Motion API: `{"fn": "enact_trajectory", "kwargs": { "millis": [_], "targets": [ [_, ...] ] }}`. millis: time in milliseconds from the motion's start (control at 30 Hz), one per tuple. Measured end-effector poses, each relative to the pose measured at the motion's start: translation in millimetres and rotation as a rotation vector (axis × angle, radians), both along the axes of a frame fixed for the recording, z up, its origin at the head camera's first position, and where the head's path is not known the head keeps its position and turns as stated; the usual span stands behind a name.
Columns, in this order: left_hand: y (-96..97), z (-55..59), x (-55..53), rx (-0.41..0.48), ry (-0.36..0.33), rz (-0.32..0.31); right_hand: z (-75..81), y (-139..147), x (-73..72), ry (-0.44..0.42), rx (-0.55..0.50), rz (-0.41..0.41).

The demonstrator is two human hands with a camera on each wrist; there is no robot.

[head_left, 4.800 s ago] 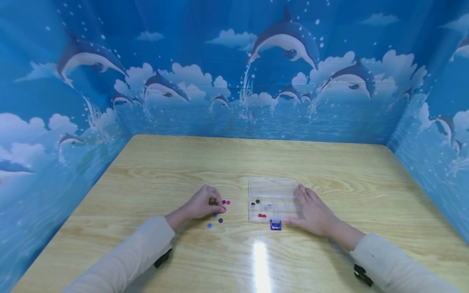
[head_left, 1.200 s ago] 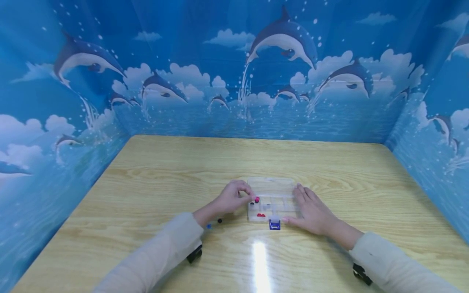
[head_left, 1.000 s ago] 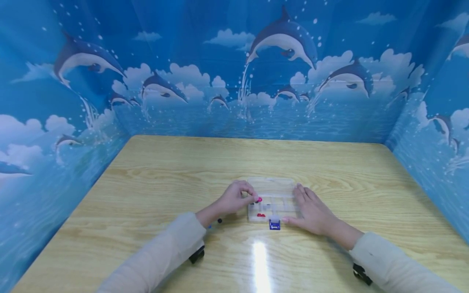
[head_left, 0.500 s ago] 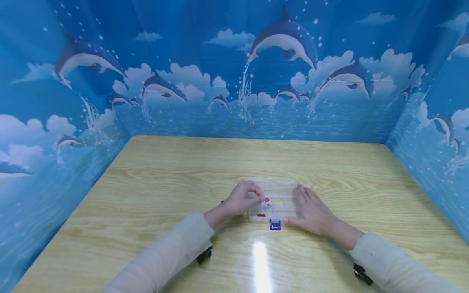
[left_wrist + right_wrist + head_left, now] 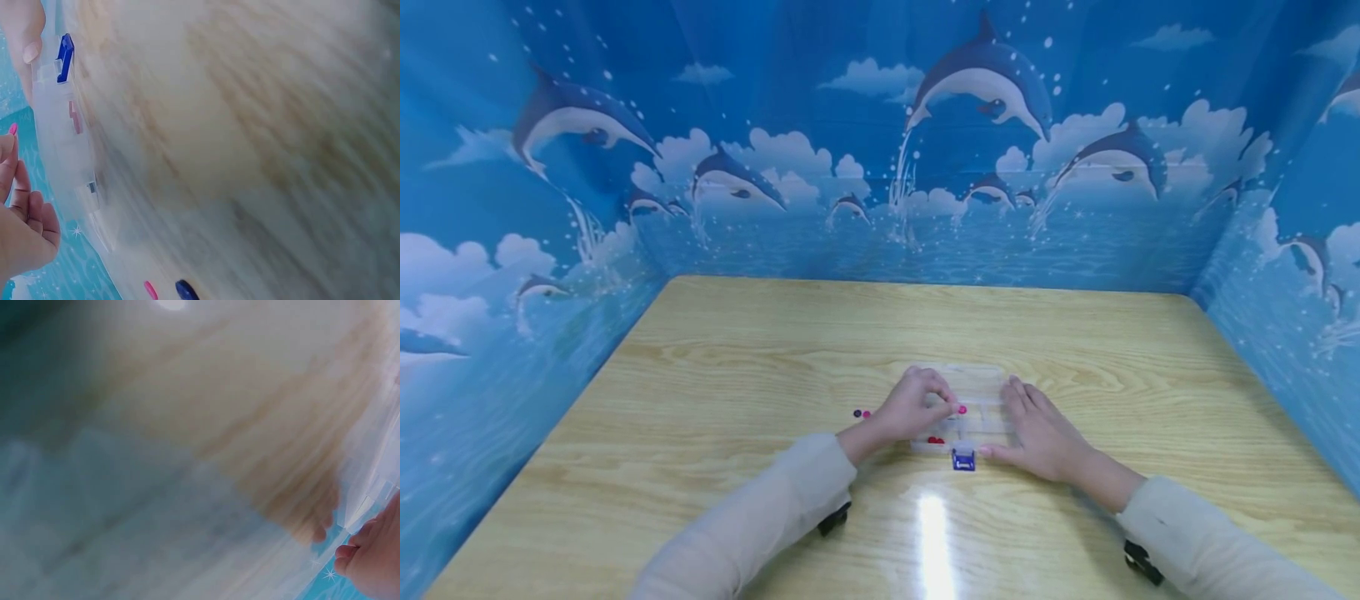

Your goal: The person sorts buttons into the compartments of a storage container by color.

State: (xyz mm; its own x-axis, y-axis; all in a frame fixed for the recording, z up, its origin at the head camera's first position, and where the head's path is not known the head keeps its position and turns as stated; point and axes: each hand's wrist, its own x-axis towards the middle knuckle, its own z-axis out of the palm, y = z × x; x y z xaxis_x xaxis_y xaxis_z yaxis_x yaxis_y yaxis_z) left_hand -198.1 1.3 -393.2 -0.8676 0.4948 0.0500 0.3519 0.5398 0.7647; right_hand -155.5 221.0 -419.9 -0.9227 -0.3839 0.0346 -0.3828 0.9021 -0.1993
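Note:
A small pink button is pinched between the thumb and forefinger of my left hand, over the middle of a clear compartment box. The box lies with its lid raised at the back and a blue latch at the front. Red buttons sit in its front left compartment. My right hand rests along the box's right side, fingers extended at the back and thumb by the front edge. The left hand hides the left rear compartments.
Left of the box, a dark button and another pink button lie on the wooden table. My left forearm covers the table area in front of them. A dolphin-printed curtain stands round the back and sides.
My left hand picked up the pink button from the table and carried it right over the box, moving from the left compartments to the middle. The right hand stays in place.

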Motion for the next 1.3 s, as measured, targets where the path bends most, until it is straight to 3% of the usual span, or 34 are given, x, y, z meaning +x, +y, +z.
{"fn": "enact_trajectory", "kwargs": {
  "millis": [500,967,1300],
  "targets": [
    [14.6,-1.4,-1.4,-0.081,0.056,0.004,-1.2,0.8,0.1,-0.009,-0.004,-0.006],
    [19.6,-2.6,-4.1,-0.196,0.218,-0.070,-1.7,1.2,-0.9,-0.006,-0.006,-0.003],
    [26.8,-2.4,-2.9,-0.271,0.235,-0.052,2.3,-0.1,1.9,-0.001,-0.008,-0.004]
  ]
}}
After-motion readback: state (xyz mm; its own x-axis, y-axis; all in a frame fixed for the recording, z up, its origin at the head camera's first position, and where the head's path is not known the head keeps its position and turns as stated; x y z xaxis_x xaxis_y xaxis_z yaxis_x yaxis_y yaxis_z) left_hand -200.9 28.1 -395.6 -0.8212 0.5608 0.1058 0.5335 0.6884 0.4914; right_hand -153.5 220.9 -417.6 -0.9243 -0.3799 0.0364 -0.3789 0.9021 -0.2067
